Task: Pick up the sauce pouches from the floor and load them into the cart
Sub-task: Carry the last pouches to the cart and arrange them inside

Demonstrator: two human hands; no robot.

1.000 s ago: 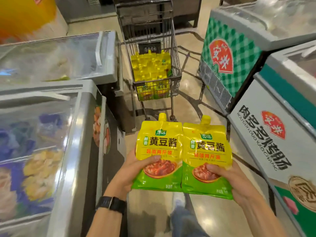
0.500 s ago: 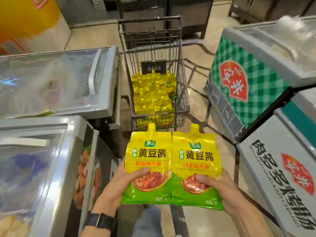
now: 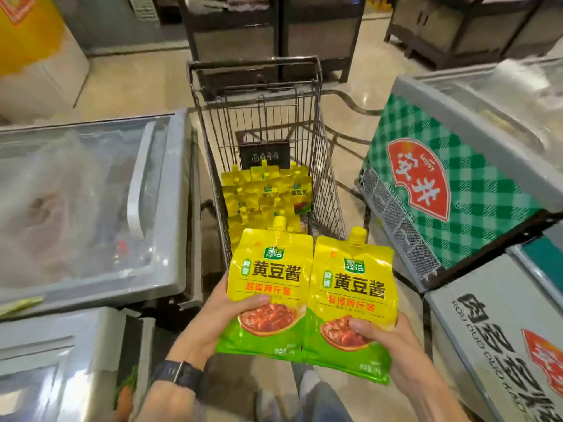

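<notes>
Left hand: our left hand (image 3: 222,315) grips the left pouch (image 3: 269,269), thumb across its front.
Right hand: our right hand (image 3: 393,345) grips the right pouch (image 3: 353,284) the same way.
Held pouches: side by side, edges touching, spouts up.
Cart: the cart (image 3: 320,153) stands at 12 o'clock from our hands, with stacked pouches (image 3: 265,190) inside.
Freezers: grey freezer (image 3: 170,208) at 9 o'clock, green checked freezer (image 3: 457,208) at 3.

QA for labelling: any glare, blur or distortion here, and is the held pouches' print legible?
Head view: print on the left pouch and right pouch is sharp; stacked pouches in the cart are softer; the left freezer lid is hazy and smeared; wide-angle bending tilts the green checked freezer.
</notes>
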